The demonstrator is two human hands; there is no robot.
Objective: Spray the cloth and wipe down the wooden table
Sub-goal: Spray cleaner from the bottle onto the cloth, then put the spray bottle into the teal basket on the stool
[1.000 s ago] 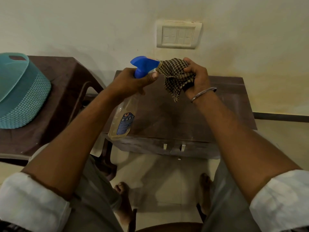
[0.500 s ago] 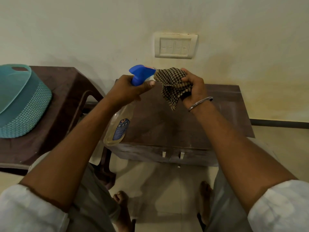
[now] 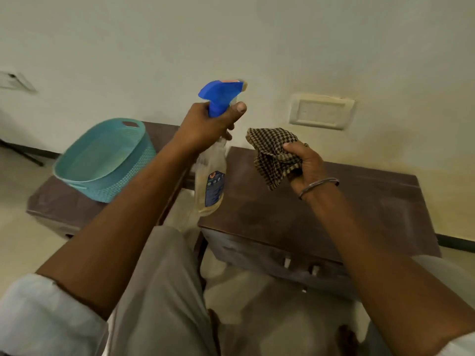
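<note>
My left hand (image 3: 205,127) grips the neck of a clear spray bottle (image 3: 210,186) with a blue trigger head (image 3: 221,96), held upright above the gap between two tables. My right hand (image 3: 305,163) holds a bunched brown-and-cream checked cloth (image 3: 272,152) a short way to the right of the nozzle, apart from it. Below the cloth stands the dark wooden table (image 3: 347,209) against the wall, its top bare.
A teal plastic basket (image 3: 102,160) lies tilted on a second dark table (image 3: 54,201) at the left. A switch plate (image 3: 321,111) is on the wall behind. My legs and bare feet are on the pale floor (image 3: 259,299) in front of the table.
The view has swung left and tilted. My hands have drawn apart: the cloth, earlier right at the nozzle, now sits lower and to its right, and the bottle stands more upright.
</note>
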